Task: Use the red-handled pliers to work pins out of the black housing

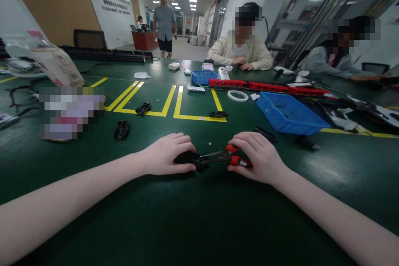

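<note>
My right hand [257, 156] is closed round the red and black handles of a pair of needle-nose pliers [218, 156]. Their long metal jaws point left and meet a small black part [201, 163]. That part is pinched between the thumb and fingers of my left hand [171, 156]; its left end is hidden in the palm. Whether the jaw tips grip the part or only touch it, I cannot tell. A similar black piece [122, 129] lies on the green table beyond my left hand, and a long black piece [266, 134] lies just past my right hand.
Yellow tape [199, 118] marks out boxes on the table, with black parts [143, 108] on them. A blue bin [288, 114] stands to the right, a smaller blue bin [204, 77] farther back, near a red strip [268, 86]. A bottle [57, 64] is at left. People sit across the table.
</note>
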A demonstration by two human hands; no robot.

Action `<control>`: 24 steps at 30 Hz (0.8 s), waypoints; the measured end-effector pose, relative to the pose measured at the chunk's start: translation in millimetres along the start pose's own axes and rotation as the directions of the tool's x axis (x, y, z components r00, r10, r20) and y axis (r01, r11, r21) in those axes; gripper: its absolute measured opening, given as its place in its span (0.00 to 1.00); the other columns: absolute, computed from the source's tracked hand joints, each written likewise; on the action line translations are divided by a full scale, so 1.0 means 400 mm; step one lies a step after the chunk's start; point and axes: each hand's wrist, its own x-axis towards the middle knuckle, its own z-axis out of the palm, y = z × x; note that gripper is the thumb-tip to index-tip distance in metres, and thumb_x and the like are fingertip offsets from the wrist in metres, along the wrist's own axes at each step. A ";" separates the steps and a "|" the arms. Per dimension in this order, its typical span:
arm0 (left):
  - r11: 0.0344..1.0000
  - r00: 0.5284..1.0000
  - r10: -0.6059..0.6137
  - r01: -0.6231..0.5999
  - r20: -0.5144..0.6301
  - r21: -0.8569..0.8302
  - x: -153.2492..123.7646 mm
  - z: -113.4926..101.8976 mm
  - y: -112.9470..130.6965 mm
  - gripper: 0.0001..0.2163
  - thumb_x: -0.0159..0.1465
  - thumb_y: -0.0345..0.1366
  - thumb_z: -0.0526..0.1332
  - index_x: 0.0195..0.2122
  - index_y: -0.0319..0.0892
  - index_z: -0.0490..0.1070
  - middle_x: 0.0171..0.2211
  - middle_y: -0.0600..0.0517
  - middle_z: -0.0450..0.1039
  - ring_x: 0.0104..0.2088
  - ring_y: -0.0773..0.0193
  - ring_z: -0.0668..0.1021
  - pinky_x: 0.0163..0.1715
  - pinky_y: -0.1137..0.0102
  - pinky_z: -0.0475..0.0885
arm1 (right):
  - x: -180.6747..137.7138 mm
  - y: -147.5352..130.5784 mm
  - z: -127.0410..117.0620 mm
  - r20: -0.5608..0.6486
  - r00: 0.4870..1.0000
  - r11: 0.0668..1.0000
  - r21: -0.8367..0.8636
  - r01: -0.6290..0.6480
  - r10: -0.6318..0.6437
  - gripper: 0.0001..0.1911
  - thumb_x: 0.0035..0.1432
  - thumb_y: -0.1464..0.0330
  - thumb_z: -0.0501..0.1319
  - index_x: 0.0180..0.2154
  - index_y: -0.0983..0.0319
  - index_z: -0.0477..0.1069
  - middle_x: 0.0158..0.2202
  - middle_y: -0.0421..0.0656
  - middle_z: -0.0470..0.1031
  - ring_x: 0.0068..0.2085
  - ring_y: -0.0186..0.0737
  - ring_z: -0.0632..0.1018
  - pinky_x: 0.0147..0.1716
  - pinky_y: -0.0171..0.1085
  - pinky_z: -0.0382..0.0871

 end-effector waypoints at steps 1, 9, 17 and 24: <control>1.000 1.000 -0.012 0.012 -0.006 -0.002 0.002 0.003 0.006 0.16 0.66 0.49 0.59 0.47 0.42 0.70 0.40 0.49 0.72 0.40 0.59 0.73 0.38 0.66 0.67 | -0.001 -0.002 -0.001 0.037 0.999 1.000 0.025 -0.016 0.015 0.25 0.57 0.50 0.61 0.46 0.64 0.67 0.40 0.52 0.76 0.42 0.49 0.76 0.39 0.45 0.70; 1.000 0.999 0.025 -0.025 0.040 -0.003 0.006 0.009 0.015 0.17 0.67 0.50 0.57 0.47 0.42 0.69 0.39 0.50 0.73 0.39 0.59 0.75 0.38 0.66 0.67 | -0.018 0.014 -0.008 0.091 0.995 0.995 0.089 -0.054 0.045 0.19 0.65 0.56 0.52 0.47 0.64 0.67 0.41 0.51 0.77 0.42 0.48 0.77 0.47 0.49 0.70; 0.999 0.999 -0.017 0.016 0.028 0.027 0.004 0.005 0.015 0.18 0.64 0.54 0.58 0.41 0.43 0.68 0.35 0.53 0.73 0.35 0.62 0.75 0.35 0.68 0.64 | -0.011 0.008 -0.008 0.094 0.991 0.989 0.099 -0.108 0.099 0.13 0.65 0.62 0.53 0.44 0.64 0.68 0.41 0.51 0.77 0.41 0.47 0.75 0.40 0.46 0.69; 0.991 0.998 0.030 -0.036 0.050 0.129 0.009 0.004 0.018 0.19 0.65 0.54 0.56 0.37 0.42 0.67 0.32 0.53 0.71 0.31 0.63 0.73 0.31 0.69 0.61 | -0.013 0.008 0.000 0.059 0.996 0.989 0.124 -0.078 0.071 0.12 0.63 0.64 0.55 0.45 0.63 0.69 0.40 0.50 0.76 0.44 0.49 0.75 0.42 0.47 0.68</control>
